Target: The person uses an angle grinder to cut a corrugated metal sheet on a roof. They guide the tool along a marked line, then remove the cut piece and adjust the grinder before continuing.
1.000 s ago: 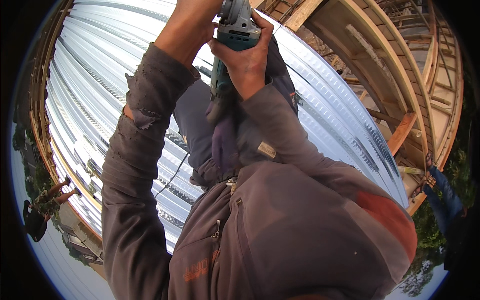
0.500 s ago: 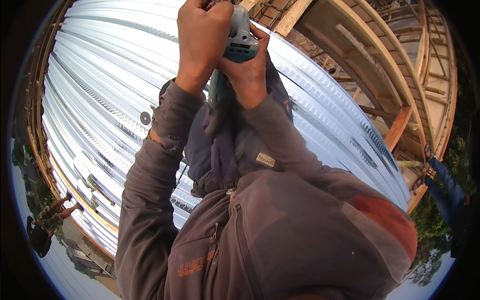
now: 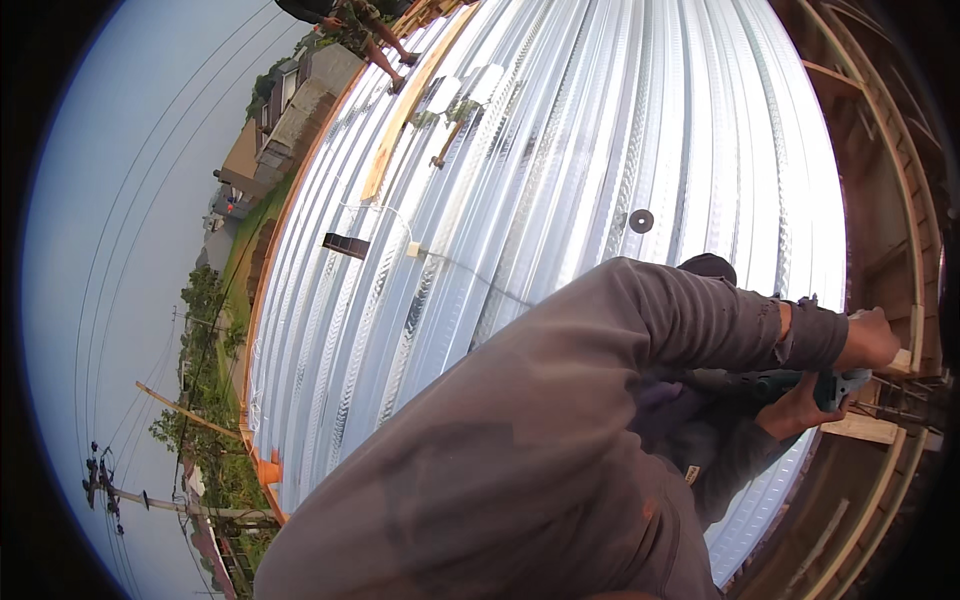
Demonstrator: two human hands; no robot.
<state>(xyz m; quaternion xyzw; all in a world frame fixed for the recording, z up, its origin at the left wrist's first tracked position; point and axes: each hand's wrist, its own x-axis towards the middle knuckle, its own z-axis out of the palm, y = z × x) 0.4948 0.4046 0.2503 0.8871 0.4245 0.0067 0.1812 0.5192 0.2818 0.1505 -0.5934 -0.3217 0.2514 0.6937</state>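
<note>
At the right side, my right hand (image 3: 793, 408) is wrapped round the body of a teal angle grinder (image 3: 827, 391) with a grey head. My left hand (image 3: 872, 338) is closed just above the grinder's head; what its fingers hold, if anything, is hidden. Both hands are by the edge of the ribbed metal sheets (image 3: 540, 190), next to wooden framing (image 3: 862, 428). A black disc (image 3: 641, 213) with a hole in its middle lies on the sheets, beyond my left forearm.
Across the sheets run a thin cable (image 3: 470, 274) with a pale block (image 3: 413, 249), a dark slotted piece (image 3: 347, 245), a hammer (image 3: 440, 158) and a long plank (image 3: 405, 120). Another person (image 3: 372, 40) stands at the far edge. Past the left edge are trees and a utility pole (image 3: 190, 507).
My view has swung left, so my hands and the grinder now appear at the right. The grinder stays in my right hand, and my left hand is still closed near its head.
</note>
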